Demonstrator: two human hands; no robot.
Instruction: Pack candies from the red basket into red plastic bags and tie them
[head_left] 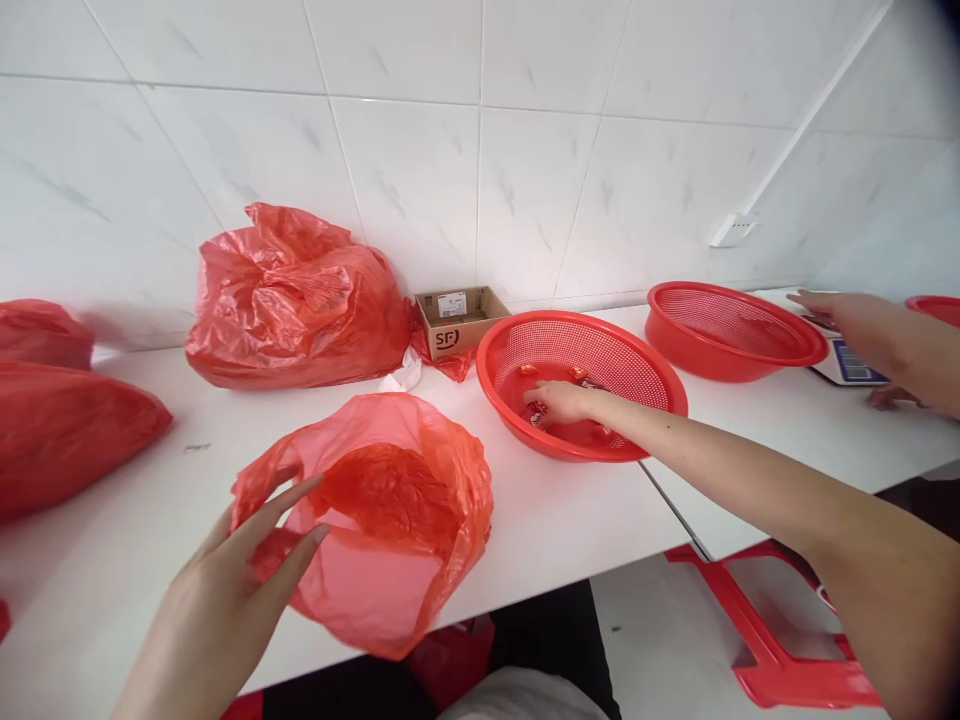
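A thin red plastic bag point(457, 470) stands with its mouth open on the white table. My left hand point(240, 570) is at the bag's left rim, thumb and fingers apart and touching the plastic. Farther right, my right hand point(559, 402) reaches down into a red perforated plastic basket point(581, 335). Its fingers are curled round a small wrapped sweet point(535, 414) in a dark red wrapper, with the fingertips partly hidden. A few more small wrapped sweets point(579, 374) lie on the basket's bottom around that hand.
Against the tiled wall sit a full red bag point(300, 310) and a small cardboard box point(457, 330). More red bags point(67, 430) lie at left. At right are a second red basket point(720, 350), a scale point(851, 365), another person's hand point(862, 320) and a red stool point(795, 685).
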